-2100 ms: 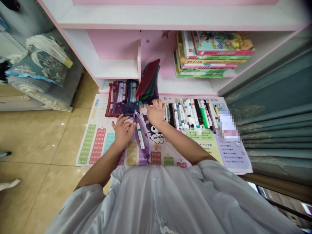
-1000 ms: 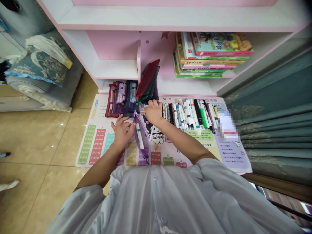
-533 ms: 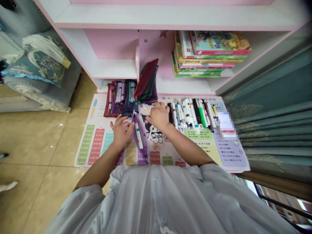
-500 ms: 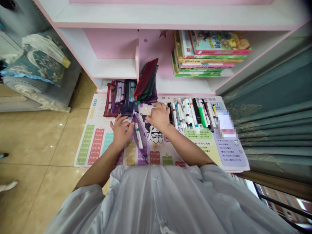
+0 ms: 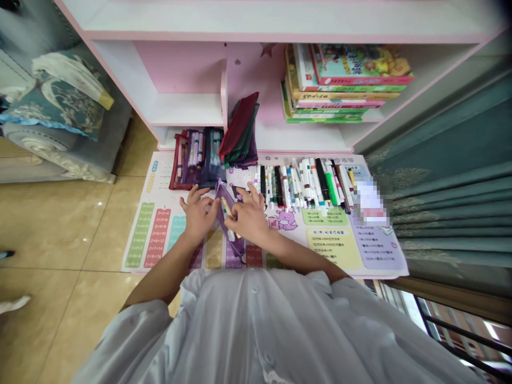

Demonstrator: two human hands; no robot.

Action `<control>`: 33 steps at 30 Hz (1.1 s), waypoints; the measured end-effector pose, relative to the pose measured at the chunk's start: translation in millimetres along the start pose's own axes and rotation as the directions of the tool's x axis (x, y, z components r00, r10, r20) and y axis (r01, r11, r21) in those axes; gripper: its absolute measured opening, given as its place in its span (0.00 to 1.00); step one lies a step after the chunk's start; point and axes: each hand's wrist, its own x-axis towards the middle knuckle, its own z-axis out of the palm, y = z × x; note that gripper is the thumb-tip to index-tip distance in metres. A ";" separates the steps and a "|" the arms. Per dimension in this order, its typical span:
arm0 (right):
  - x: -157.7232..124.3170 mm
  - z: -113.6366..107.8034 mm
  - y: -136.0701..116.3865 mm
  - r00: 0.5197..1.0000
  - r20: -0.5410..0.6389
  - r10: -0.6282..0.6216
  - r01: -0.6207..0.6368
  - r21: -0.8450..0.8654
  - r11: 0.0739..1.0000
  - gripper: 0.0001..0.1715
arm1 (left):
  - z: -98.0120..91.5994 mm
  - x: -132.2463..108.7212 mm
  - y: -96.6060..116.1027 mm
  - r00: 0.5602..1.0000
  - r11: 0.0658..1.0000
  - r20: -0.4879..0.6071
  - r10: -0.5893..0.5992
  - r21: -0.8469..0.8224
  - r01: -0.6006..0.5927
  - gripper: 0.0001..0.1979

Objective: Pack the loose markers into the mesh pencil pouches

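A purple mesh pencil pouch (image 5: 235, 242) lies open on a printed desk mat (image 5: 340, 242). My left hand (image 5: 196, 213) rests on the pouch's left edge and holds it open, fingers curled round the rim. My right hand (image 5: 248, 215) is at the pouch's mouth, fingers closed on a yellow pencil (image 5: 226, 207) that pokes into the pouch beside a white and green marker. A row of several markers and pens (image 5: 308, 181) lies on the mat to the right of my hands.
Filled dark pencil cases (image 5: 198, 157) and a stack of folded mesh pouches (image 5: 240, 130) sit at the back of the mat. Books (image 5: 340, 80) are piled on the pink shelf. A sofa with cushions (image 5: 60, 106) stands left, a green curtain (image 5: 452, 176) right.
My right hand left the row of pens, took up a yellow pencil and moved down and left to the pouch's mouth. My left hand stayed on the pouch.
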 end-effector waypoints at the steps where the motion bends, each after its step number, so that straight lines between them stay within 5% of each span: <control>1: -0.7 2.7 -1.5 1.000 0.011 -0.003 0.004 -0.029 1.000 0.08 | 0.0 -0.3 0.1 1.000 1.000 0.000 0.001 0.000 -0.001 0.14; 11: -2.3 21.4 -3.1 0.992 0.126 -0.027 0.048 -0.166 0.985 0.19 | 0.5 -1.0 -1.2 1.000 1.000 0.008 0.009 0.002 -0.009 0.14; 15: -2.3 19.5 -2.7 0.992 0.122 -0.033 0.048 -0.124 0.991 0.15 | -0.1 -0.7 -0.2 1.000 1.000 0.005 0.002 0.001 -0.002 0.14; 19: 0.4 7.0 8.0 0.999 -0.030 0.011 -0.011 -0.019 1.000 0.16 | -0.2 -0.3 -0.2 1.000 1.000 0.011 -0.005 0.001 0.005 0.14; 24: 7.0 -6.9 38.6 0.949 -0.262 0.174 -0.181 -0.004 0.983 0.17 | 0.1 -0.1 0.2 1.000 1.000 0.022 -0.017 -0.008 0.017 0.15; 33: 6.3 10.5 51.3 0.982 -0.070 0.172 -0.184 -0.221 0.958 0.18 | -0.3 -0.1 -0.5 0.999 1.000 0.026 -0.024 -0.013 0.024 0.15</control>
